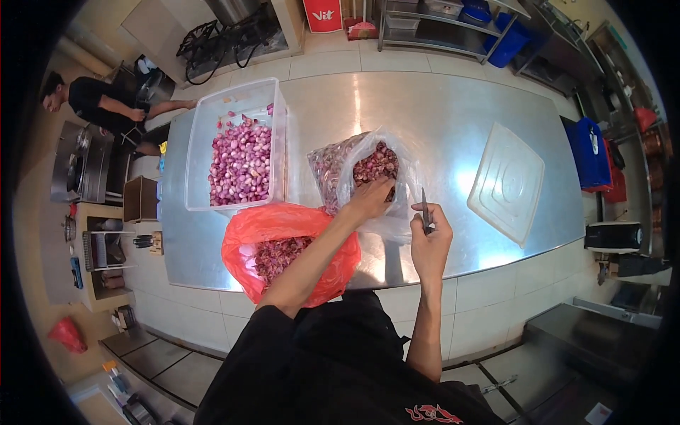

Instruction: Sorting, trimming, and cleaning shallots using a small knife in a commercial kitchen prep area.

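Note:
My left hand (370,200) reaches into a clear plastic bag (354,177) of unpeeled shallots on the steel table (439,120); its fingers lie among the shallots and I cannot tell whether they grip one. My right hand (431,237) is to the right of the bag, closed on a small knife (425,207) with the blade pointing up. A clear plastic tub (241,145) of peeled purple shallots stands to the left. A red plastic bag (283,248) with shallot skins lies at the near edge under my left forearm.
The tub's clear lid (506,183) lies on the table's right side. A person in black (106,106) crouches at the far left by a stove. Blue crates (591,152) and metal shelving (453,25) stand beyond the table.

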### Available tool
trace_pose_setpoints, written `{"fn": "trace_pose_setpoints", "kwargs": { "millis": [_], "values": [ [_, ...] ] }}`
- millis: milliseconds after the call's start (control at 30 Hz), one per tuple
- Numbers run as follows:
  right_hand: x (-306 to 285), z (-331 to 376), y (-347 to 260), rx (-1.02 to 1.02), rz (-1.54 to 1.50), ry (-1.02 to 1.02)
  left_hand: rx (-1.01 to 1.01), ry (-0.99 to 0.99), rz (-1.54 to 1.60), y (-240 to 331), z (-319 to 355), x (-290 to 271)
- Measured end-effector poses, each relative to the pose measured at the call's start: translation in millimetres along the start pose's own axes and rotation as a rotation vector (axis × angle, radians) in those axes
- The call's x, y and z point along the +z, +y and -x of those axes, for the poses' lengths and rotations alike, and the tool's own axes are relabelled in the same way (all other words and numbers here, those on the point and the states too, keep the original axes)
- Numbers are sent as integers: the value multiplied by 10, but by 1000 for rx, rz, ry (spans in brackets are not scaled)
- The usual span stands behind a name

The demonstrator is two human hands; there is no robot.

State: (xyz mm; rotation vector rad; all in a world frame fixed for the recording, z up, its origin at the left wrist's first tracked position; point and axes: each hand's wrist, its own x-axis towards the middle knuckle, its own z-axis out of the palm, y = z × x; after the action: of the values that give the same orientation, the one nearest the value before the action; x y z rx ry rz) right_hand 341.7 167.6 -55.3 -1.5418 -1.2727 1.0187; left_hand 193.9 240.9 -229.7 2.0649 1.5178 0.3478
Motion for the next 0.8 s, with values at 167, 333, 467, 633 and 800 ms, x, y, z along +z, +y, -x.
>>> {"fn": "trace_pose_setpoints", "kwargs": {
  "millis": [167, 333, 467, 633, 800],
  "values": [
    [2, -48, -8, -22, -24, 2, -110, -70, 82, 245, 15, -242],
    [53, -25, -5, -30, 14, -20, -127, -56, -103, 350, 19, -221],
    [21, -27, 23, -63, 10, 27, -131, -32, -95, 421, -8, -298],
    [20, -8, 74, -26, 35, 7, -125, -96, -219, 427, 29, -309],
    [19, 23, 52, -43, 66, 3, -93, 136, -302, 422, 41, -172]
  ]
}}
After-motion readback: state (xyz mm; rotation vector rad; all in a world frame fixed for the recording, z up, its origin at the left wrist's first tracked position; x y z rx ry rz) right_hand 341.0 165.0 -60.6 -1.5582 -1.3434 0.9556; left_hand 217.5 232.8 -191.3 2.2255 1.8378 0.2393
